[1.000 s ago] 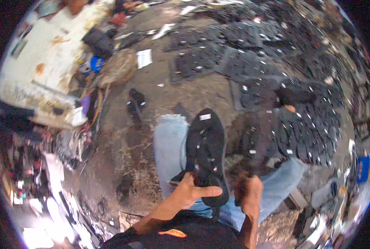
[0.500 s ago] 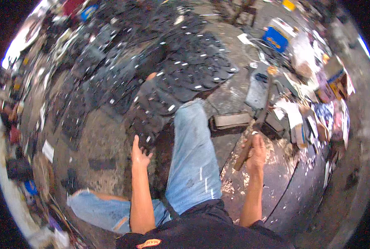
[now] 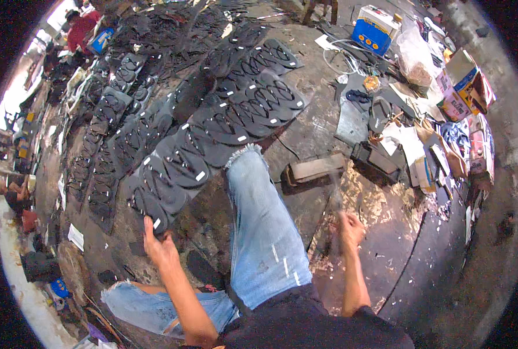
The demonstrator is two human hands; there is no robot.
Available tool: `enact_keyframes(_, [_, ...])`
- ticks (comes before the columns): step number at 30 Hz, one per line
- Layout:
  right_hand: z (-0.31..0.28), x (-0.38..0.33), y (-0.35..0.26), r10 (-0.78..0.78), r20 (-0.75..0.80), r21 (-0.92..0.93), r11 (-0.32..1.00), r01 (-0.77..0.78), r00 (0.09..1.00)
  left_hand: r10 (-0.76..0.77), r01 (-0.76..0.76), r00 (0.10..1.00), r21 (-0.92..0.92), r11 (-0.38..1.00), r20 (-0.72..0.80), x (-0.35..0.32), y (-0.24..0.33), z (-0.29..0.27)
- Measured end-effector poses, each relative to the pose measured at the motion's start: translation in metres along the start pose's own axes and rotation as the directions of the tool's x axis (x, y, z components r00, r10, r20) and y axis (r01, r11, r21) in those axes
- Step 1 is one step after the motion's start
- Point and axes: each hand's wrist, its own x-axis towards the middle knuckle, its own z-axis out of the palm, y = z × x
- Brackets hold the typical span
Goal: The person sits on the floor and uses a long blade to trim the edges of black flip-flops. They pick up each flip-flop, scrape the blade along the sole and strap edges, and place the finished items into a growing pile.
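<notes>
My left hand (image 3: 161,250) is at the near end of a long row of black flip-flops (image 3: 183,152), fingers apart. Its fingertips reach the edge of the nearest flip-flop (image 3: 149,205); no firm grip shows. The flip-flops overlap one another, and several carry small white labels. Right of my knee, my right hand (image 3: 351,231) is closed around a stick-like tool (image 3: 336,189). Motion smears that tool into a faint streak, so its head cannot be made out. Below it is a scuffed, pale-flecked patch of floor (image 3: 366,195).
More flip-flops (image 3: 102,168) lie in rows farther left. A brown block (image 3: 317,168) lies ahead of my right hand, with a dark block (image 3: 375,163) beside it. Farther right are a blue and white tin (image 3: 375,29), a plastic bag (image 3: 417,64) and piled cardboard scraps. A person in red (image 3: 81,32) is at the far left.
My left hand has moved left and down to the end of the flip-flop row. My right hand stays near its place while the tool in it swings. The view has shifted and become sharper.
</notes>
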Motion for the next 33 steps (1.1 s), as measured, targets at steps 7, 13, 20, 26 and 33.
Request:
enact_keyframes(7, [0.033, 0.006, -0.009, -0.554, 0.267, 0.197, 0.832, 0.518, 0.788, 0.125, -0.126, 0.992, 0.033, 0.991, 0.016, -0.032, -0.024, 0.053])
enact_keyframes(13, [-0.004, 0.009, -0.003, -0.286, -0.171, 0.009, 0.956, 0.292, 0.943, 0.108, -0.095, 0.993, 0.216, 0.972, -0.051, 0.045, -0.026, 0.067])
enact_keyframes(20, [0.011, 0.037, -0.023, -0.867, 0.256, -0.484, 0.268, 0.833, 0.427, 0.618, -0.527, 0.786, 0.537, 0.658, 0.014, 0.032, -0.048, 0.009])
enact_keyframes(26, [0.01, -0.048, 0.016, -0.724, 0.408, -0.365, 0.429, 0.827, 0.556, 0.04, -0.06, 0.962, -0.066, 0.996, -0.268, -0.036, -0.05, 0.032])
enact_keyframes(33, [0.033, -0.084, -0.099, -0.843, 0.26, -0.25, 0.413, 0.876, 0.471, -0.008, -0.012, 0.996, -0.235, 0.972, -0.084, -0.042, -0.056, 0.055])
